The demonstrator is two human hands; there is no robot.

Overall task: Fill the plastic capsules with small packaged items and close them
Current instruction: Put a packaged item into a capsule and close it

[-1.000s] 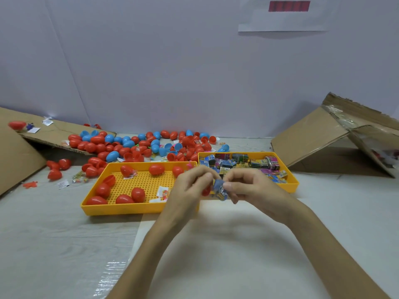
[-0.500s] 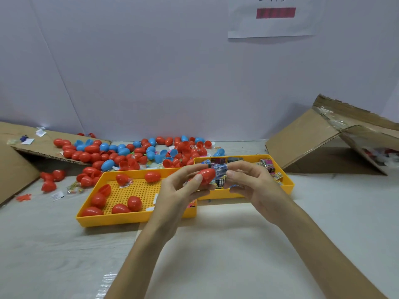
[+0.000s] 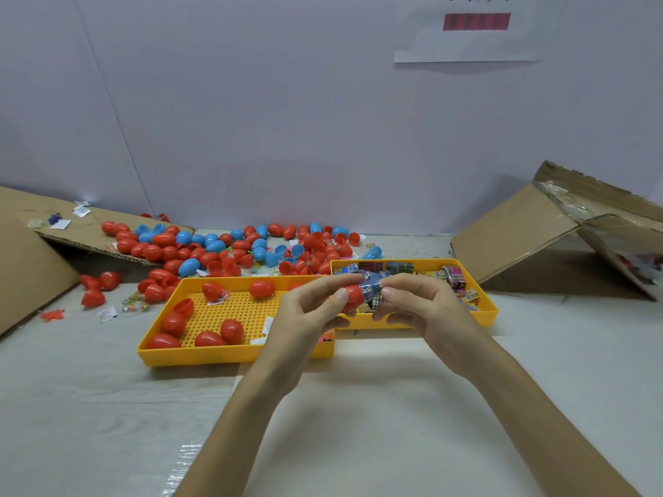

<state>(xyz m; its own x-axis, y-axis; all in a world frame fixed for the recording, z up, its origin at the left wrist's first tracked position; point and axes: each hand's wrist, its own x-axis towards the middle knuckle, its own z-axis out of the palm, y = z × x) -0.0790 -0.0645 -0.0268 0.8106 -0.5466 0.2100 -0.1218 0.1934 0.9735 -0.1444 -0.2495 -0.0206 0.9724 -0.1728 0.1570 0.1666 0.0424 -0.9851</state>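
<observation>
My left hand (image 3: 308, 313) grips a red capsule half (image 3: 353, 295) between thumb and fingers, above the gap between two yellow trays. My right hand (image 3: 423, 310) pinches a small blue-and-white packaged item (image 3: 373, 286) whose end sits against the capsule's open mouth. The left yellow tray (image 3: 229, 355) holds several closed red capsules (image 3: 231, 330). The right yellow tray (image 3: 482, 319) is full of small colourful packets (image 3: 454, 276). How far the packet is inside the capsule is hidden by my fingers.
A heap of red and blue capsules (image 3: 222, 252) lies along the back wall. Cardboard flaps (image 3: 516, 231) rise at the right and the left cardboard (image 3: 25, 267) slopes at the table's left. Loose capsules (image 3: 95, 285) and small packets lie left of the trays.
Both hands rose from just above the tray edge and turned the red capsule half sideways. The blue packet, earlier dangling between my fingers, now sits at the capsule's mouth.
</observation>
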